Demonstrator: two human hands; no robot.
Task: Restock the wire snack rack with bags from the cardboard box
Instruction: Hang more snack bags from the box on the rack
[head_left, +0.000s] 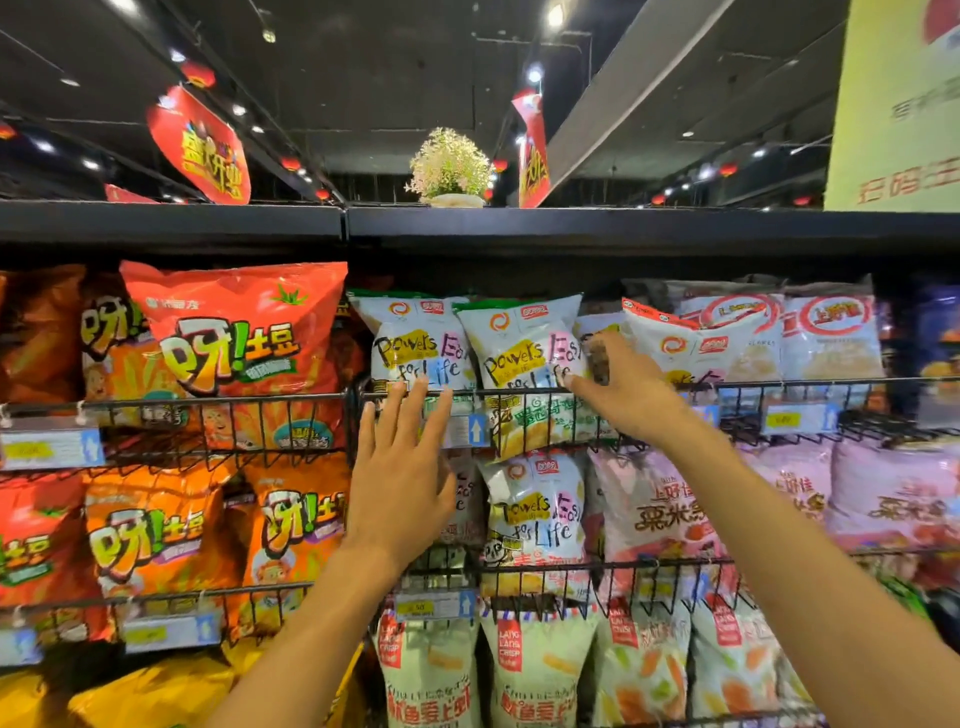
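Observation:
Two pale "Powers East for Life" bags stand in the top basket of the wire snack rack (524, 391): the left bag (410, 343) and the right bag (519, 348). My left hand (400, 467) is raised flat in front of the basket's front wire, fingers straight, fingertips at the left bag's lower edge. My right hand (618, 384) reaches into the basket at the right bag's right edge, fingers curled behind it beside a third, mostly hidden bag (597, 327). The cardboard box is out of view.
Large red and orange potato snack bags (234, 332) fill the left baskets. White and pink bags (748, 338) sit to the right, with pink bags (660, 509) and green bags (431, 670) on lower tiers. A black shelf (467, 223) overhangs the rack, bearing a potted plant (451, 166).

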